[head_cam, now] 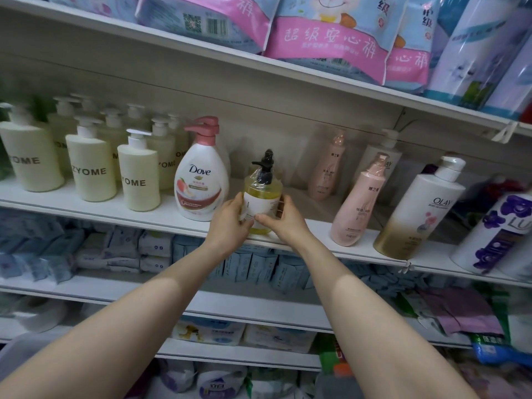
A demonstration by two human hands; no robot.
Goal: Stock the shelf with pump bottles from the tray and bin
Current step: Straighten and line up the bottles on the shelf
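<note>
Yellow pump bottle (260,194) is held upright at the shelf (316,246) front edge, between the Dove bottle (201,180) and pink bottle (357,203); left hand (230,223) and right hand (283,220) are clamped on its sides, apparently to square its label forward

Both forearms are bare from wrist to elbow, with no sleeve showing. The left hand (230,223) and right hand (283,221) wear no gloves, rings or watch.
</note>
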